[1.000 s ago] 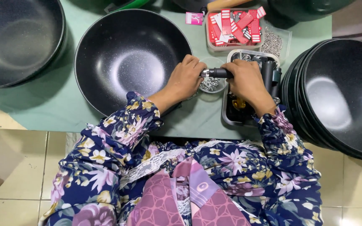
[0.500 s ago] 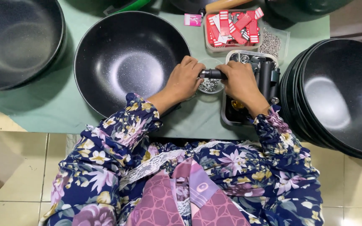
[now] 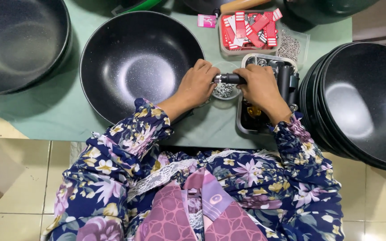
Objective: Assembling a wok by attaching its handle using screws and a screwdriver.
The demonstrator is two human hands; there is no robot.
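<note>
A black speckled wok (image 3: 135,67) lies on the green table in front of me. My left hand (image 3: 198,85) rests at its right rim, fingers closed at the metal end of a black pan handle (image 3: 231,79). My right hand (image 3: 259,87) grips the black part of the same handle. The handle is held level between both hands, above a small clear dish of screws (image 3: 223,91). Whether the handle touches the wok's rim is hidden by my left hand.
A metal tray (image 3: 264,96) with more black handles lies under my right hand. Behind it stand a box of red-and-white tags (image 3: 249,29) and a bag of small metal parts (image 3: 290,44). Stacked black woks (image 3: 358,98) sit right; another wok (image 3: 18,40) far left.
Both hands with the handle have shifted slightly; the handle stays held between them beside the wok's rim.
</note>
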